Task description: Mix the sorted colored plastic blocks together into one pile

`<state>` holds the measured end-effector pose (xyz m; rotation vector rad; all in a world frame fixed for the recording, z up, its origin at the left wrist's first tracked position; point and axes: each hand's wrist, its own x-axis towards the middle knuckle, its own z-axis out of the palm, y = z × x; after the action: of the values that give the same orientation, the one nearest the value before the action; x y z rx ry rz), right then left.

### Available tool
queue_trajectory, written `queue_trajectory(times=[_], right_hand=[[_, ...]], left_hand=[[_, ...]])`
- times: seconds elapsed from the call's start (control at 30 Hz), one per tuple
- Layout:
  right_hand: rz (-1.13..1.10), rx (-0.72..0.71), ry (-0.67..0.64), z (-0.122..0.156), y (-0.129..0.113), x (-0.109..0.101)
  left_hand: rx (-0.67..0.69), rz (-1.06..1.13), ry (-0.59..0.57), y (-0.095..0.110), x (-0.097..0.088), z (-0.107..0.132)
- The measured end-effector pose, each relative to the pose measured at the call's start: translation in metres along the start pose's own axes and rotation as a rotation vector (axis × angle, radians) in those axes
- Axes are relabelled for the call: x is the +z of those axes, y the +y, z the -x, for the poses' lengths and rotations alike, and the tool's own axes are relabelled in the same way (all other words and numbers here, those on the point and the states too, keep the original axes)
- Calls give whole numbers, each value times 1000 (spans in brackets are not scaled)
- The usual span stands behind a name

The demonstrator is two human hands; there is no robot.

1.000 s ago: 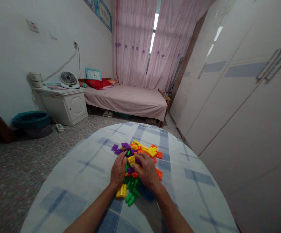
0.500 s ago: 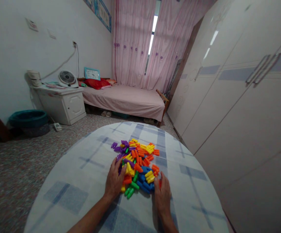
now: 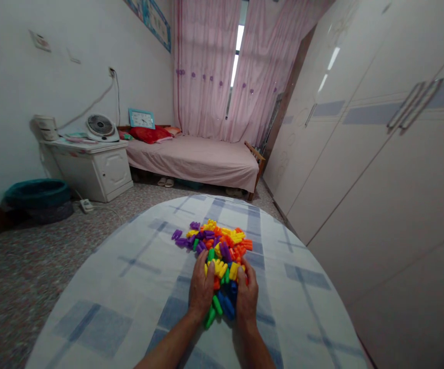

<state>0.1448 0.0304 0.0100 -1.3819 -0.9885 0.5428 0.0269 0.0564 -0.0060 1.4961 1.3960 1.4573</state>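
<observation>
Plastic pieces [image 3: 226,251] of several colours are being supported in one loose pile by the cloth-covered table [image 3: 306,318], at twelve o'clock from the person. On a clock centred on the pile, its near edge is being flanked by the left hand [image 3: 202,289] at seven and the right hand [image 3: 248,297] at five. Both are being held half-open and cupped, palms facing; whether anything is being pinched under the hidden fingers cannot be told. A ribbed yellow piece [image 3: 219,268] is apparently being touched by the left hand. At six, a long blue piece [image 3: 226,306] is being left uncovered between the wrists. For good containment, even pressure should be being applied from both sides, with the hands' lower edges being kept against the cloth, since stacked pieces are being judged prone to slipping.
</observation>
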Motion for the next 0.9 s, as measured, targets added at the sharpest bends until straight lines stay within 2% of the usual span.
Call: queue_trajectory(times=[0.1, 0.23, 0.37, 0.43, 0.47, 0.57, 0.67, 0.73, 0.8, 0.9], right_hand=[[67, -151, -48, -3, -17, 11], [156, -339, -235, -3, -37, 31], [225, -475, -472, 0, -48, 43], [237, -512, -489, -6, -51, 39], [233, -514, -453, -13, -51, 35], [245, -435, -232, -50, -37, 14], [417, -304, -102, -98, -5, -8], [564, -224, -116, -125, 19, -18], [636, -193, -187, -143, 37, -22], [513, -182, -299, -155, 49, -17]], left_hand=[[-34, 83, -42, -2, 5, -2], [-10, 108, 39, -11, 1, -9], [7, 83, 125, -22, -15, -17], [16, 16, 176, -25, -28, -24], [28, -33, 208, -27, -36, -29], [74, -222, 292, -34, -63, -53], [78, -430, 277, -47, -83, -85], [83, -524, 187, -58, -87, -106], [93, -573, 65, -65, -85, -123], [83, -529, -88, -64, -72, -136]])
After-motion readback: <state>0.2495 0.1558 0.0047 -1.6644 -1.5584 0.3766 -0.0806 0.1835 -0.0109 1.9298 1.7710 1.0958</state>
